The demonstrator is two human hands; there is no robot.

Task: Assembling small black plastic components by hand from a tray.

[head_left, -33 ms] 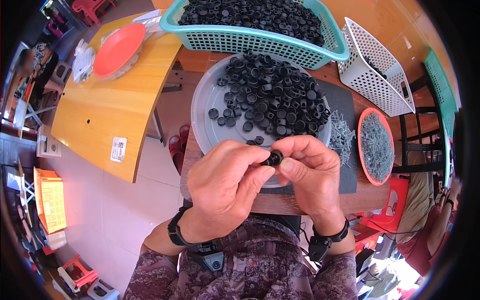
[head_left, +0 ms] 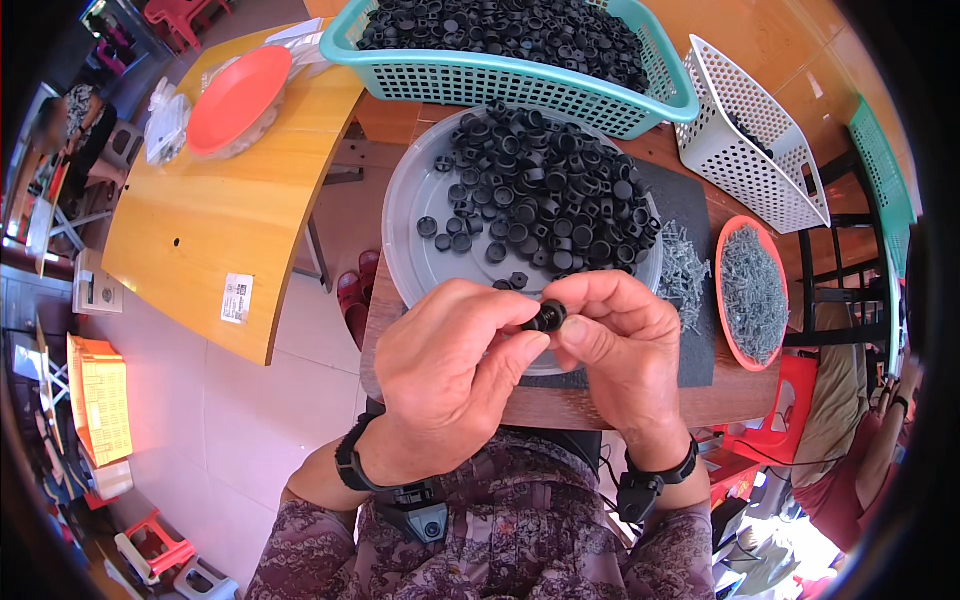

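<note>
Between my hands is a small round black plastic part [head_left: 546, 317], held over the near rim of a translucent round tub [head_left: 410, 255]. My left hand [head_left: 445, 370] pinches its left side between thumb and forefinger. On the right side, my right hand [head_left: 620, 350] grips it by the fingertips, with the thumb at its lower edge. Whether it is one piece or two, I cannot tell. Inside the tub lies a heap of similar black plastic parts [head_left: 550, 190], most of them round and cup-shaped. A few sit just beyond my fingertips.
Behind the tub stands a teal basket [head_left: 500, 80] full of black parts. Loose grey screws [head_left: 683, 275] lie on a dark mat, beside an orange dish [head_left: 752, 295] of screws. A white perforated basket [head_left: 750, 140] is at back right. Leftward is a yellow table [head_left: 215, 220].
</note>
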